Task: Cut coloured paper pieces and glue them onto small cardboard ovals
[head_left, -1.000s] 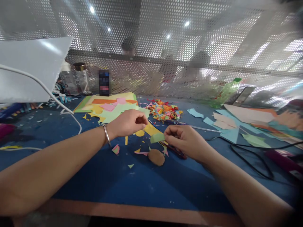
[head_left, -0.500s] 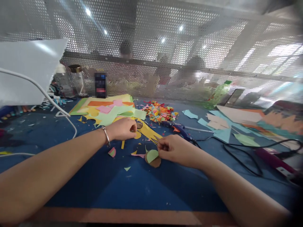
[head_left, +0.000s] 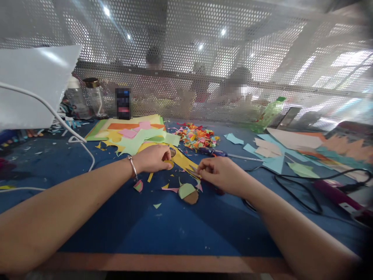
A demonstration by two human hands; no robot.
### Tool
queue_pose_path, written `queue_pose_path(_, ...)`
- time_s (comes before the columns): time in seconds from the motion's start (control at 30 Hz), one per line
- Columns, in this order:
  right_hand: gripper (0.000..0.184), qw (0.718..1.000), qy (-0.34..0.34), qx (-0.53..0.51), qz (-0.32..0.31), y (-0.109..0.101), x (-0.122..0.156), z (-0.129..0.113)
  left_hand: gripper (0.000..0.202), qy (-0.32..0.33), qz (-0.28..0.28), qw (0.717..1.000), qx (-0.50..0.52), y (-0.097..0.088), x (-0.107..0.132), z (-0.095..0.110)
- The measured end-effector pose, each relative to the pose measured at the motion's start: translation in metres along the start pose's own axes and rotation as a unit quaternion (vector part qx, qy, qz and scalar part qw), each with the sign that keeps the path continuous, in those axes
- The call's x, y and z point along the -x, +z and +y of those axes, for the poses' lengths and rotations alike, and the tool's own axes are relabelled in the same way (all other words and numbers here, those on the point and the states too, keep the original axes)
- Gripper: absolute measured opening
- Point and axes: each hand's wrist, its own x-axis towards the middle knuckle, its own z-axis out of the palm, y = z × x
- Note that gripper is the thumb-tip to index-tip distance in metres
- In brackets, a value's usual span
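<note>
So, left hand (head_left: 153, 158) has curled fingers at a round yellow paper disc (head_left: 169, 165); right hand (head_left: 218, 171), curled too, by pointed metal scissor blades (head_left: 192, 171). Can't tell if either's pinching. Pale-green paper half-disc (head_left: 186, 190) lies on a flat brown disc (head_left: 192, 198).

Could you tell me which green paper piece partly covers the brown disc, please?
The half-round piece, near the right hand; the small green triangle lies apart from the disc.

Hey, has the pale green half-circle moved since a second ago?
Yes. Against the brown disc, the pale green half-circle has come down: the right hand held it off the disc; now it lies on the disc, partly covering it.
</note>
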Motion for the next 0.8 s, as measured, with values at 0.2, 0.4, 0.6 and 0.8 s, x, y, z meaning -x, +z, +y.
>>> queue_pose_path(0.2,0.025,0.985,0.074,0.149,0.054,-0.006,-0.006,0.018,0.019,0.020,0.053,0.995,0.083,0.003,0.001,-0.001)
queue_pose_path(0.4,0.025,0.983,0.083,0.155,0.055,-0.006,-0.007,0.022,0.010,-0.011,0.091,0.960,0.264,0.006,-0.001,0.004)
queue_pose_path(0.6,0.021,0.993,-0.009,0.029,0.116,-0.001,0.001,0.001,0.010,-0.105,0.026,0.843,0.527,0.006,0.005,0.025)
queue_pose_path(0.8,0.021,0.977,-0.119,-0.019,0.173,0.007,0.008,-0.006,0.016,-0.115,-0.008,0.804,0.583,0.009,0.013,0.040)
